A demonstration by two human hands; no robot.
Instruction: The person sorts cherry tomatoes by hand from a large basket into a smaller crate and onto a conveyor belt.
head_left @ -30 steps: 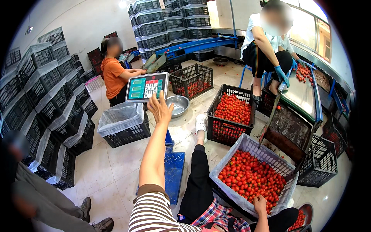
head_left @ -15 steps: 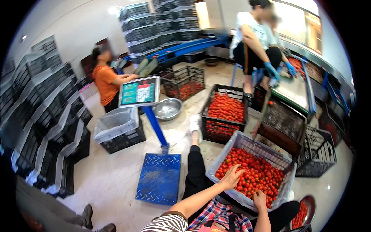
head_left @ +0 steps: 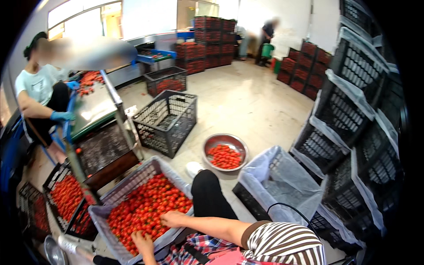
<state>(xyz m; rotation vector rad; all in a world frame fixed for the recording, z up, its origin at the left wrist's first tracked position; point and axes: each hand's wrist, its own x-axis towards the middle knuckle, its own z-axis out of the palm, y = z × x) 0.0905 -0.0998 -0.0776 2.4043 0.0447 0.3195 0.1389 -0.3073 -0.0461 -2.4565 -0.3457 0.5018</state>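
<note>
Small red tomatoes (head_left: pixel 148 203) fill a crate lined with pale plastic film (head_left: pixel 110 247), which stands against my lap. Over the near edge of the pile is my left hand (head_left: pixel 142 242), fingers apart and touching the tomatoes. My right hand (head_left: pixel 173 218) reaches in from the right side of the crate, fingers curled down onto the fruit. Whatever lies under those right fingertips is too small to make out.
A metal bowl of tomatoes (head_left: pixel 225 154) sits beyond my knee. To its right is a lined crate (head_left: pixel 287 190), before tall stacks of black crates (head_left: pixel 353 88). A sorting table (head_left: pixel 95 106) with a seated co-worker (head_left: pixel 35 88) is at left; a black crate (head_left: pixel 165 123) stands beside it.
My view has swung to the right, so the scale has left it and the bowl of tomatoes is fully visible. My left hand has come lower, nearer the crate's near edge; my right reaches further in.
</note>
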